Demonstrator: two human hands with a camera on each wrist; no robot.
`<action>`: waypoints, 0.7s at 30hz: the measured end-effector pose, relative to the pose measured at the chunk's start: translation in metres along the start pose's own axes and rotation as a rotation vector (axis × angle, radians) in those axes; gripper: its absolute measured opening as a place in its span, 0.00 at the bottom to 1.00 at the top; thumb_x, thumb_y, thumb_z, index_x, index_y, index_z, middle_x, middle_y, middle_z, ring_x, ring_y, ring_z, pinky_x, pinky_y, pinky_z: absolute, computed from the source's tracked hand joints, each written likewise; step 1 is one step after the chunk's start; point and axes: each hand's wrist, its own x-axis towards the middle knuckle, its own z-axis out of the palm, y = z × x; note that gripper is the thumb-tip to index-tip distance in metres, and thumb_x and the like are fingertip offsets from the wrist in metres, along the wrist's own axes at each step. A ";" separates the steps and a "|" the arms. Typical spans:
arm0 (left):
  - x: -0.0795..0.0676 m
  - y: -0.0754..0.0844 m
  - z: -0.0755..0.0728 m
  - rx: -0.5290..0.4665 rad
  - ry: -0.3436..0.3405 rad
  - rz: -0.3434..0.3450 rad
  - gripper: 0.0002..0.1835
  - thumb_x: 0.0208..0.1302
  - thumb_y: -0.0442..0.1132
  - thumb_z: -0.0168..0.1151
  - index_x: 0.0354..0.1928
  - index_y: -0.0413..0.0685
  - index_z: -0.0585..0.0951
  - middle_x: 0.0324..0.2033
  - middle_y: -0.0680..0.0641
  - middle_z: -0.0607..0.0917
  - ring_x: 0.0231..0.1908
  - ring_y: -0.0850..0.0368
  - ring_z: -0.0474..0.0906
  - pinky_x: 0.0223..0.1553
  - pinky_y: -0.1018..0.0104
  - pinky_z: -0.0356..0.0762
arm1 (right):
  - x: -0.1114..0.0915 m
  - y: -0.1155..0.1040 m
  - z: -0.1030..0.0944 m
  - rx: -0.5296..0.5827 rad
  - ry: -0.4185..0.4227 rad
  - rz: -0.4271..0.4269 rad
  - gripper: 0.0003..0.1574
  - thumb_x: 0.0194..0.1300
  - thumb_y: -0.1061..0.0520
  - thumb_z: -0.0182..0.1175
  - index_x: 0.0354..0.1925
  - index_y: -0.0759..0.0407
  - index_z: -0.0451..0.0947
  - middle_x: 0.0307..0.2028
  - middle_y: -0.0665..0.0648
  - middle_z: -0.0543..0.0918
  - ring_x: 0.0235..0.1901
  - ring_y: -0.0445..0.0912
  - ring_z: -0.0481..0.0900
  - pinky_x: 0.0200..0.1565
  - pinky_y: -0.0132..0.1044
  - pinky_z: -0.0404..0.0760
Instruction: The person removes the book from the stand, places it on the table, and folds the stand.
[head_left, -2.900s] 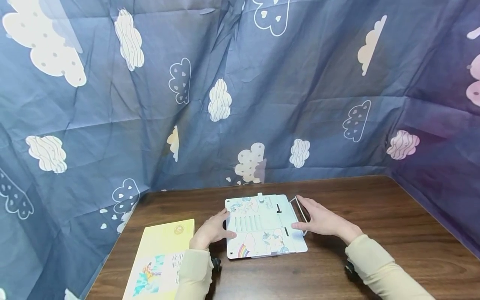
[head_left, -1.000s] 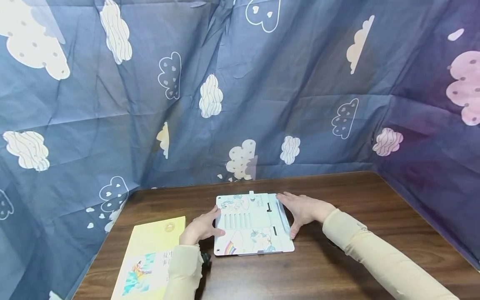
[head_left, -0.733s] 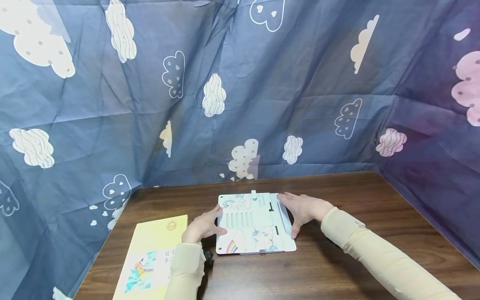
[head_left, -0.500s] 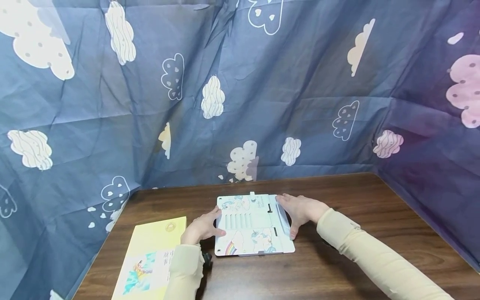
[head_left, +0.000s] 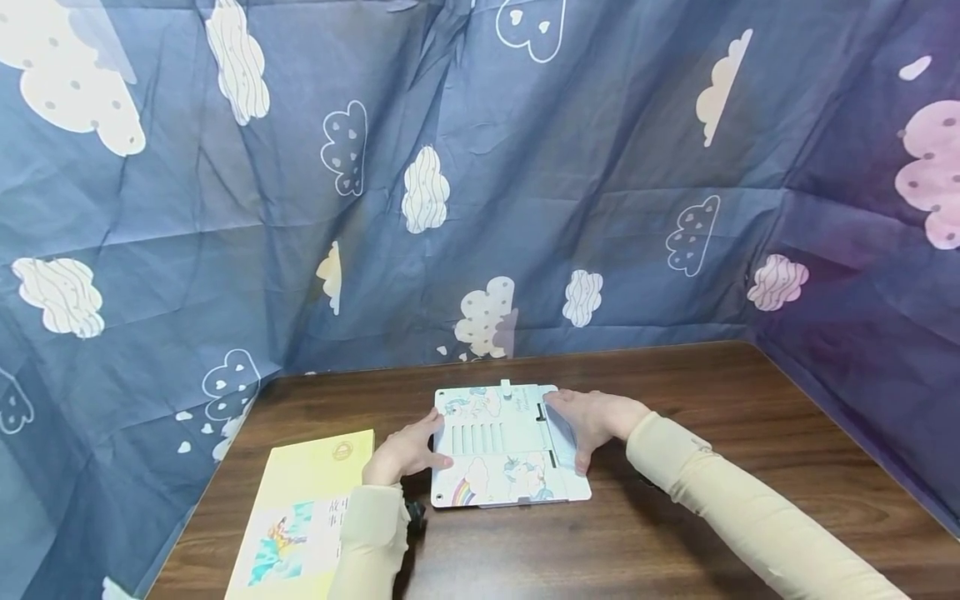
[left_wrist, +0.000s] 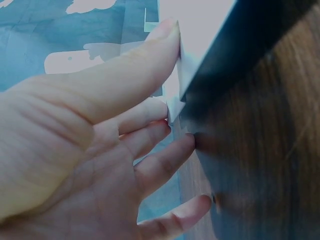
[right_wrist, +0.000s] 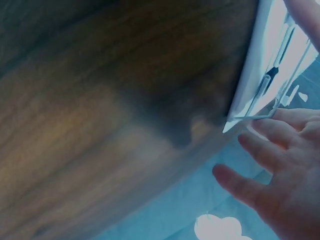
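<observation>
A pale blue folding book stand (head_left: pixel 480 442) with unicorn and rainbow prints lies face up on the table. My left hand (head_left: pixel 408 450) holds its left edge, thumb over the top face and fingers along the side. Close up in the left wrist view, the thumb (left_wrist: pixel 155 55) lies at the board's rim and the lower fingers are spread. At the opposite edge my right hand (head_left: pixel 600 417) spans the stand's thin wire frame (right_wrist: pixel 295 72), thumb at the near end and fingertips at the far corner. Its remaining fingers stay extended. The stand's underside is hidden.
A yellow book (head_left: pixel 307 508) with a picture on its cover lies left of the stand, partly covered by my left sleeve. The dark wooden table (head_left: pixel 675 375) ends at a blue cloud-printed curtain (head_left: pixel 480 192) at the back and sides.
The wire frame stuck out past the stand's right edge earlier; it now lies folded in over the stand. My right hand has moved left with it. The left hand keeps its hold.
</observation>
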 end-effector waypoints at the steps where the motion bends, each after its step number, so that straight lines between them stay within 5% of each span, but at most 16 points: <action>1: 0.000 0.000 0.000 0.000 0.000 0.006 0.42 0.59 0.47 0.72 0.72 0.43 0.64 0.74 0.43 0.57 0.70 0.38 0.57 0.65 0.36 0.52 | 0.000 0.000 0.000 0.001 -0.005 0.006 0.81 0.27 0.39 0.85 0.74 0.61 0.53 0.72 0.63 0.59 0.70 0.58 0.58 0.65 0.55 0.61; 10: -0.001 0.000 -0.001 -0.003 -0.003 0.001 0.42 0.60 0.47 0.71 0.72 0.44 0.64 0.74 0.44 0.56 0.70 0.39 0.56 0.64 0.34 0.50 | 0.002 -0.004 0.000 0.015 -0.023 -0.001 0.81 0.27 0.41 0.86 0.74 0.60 0.53 0.72 0.60 0.59 0.70 0.56 0.58 0.66 0.53 0.61; 21: 0.000 -0.005 -0.002 -0.033 -0.009 -0.008 0.42 0.59 0.47 0.72 0.73 0.46 0.64 0.74 0.47 0.56 0.71 0.41 0.55 0.66 0.43 0.56 | 0.009 -0.001 0.004 0.030 -0.013 -0.075 0.79 0.28 0.44 0.85 0.73 0.65 0.55 0.72 0.63 0.60 0.70 0.55 0.58 0.68 0.48 0.58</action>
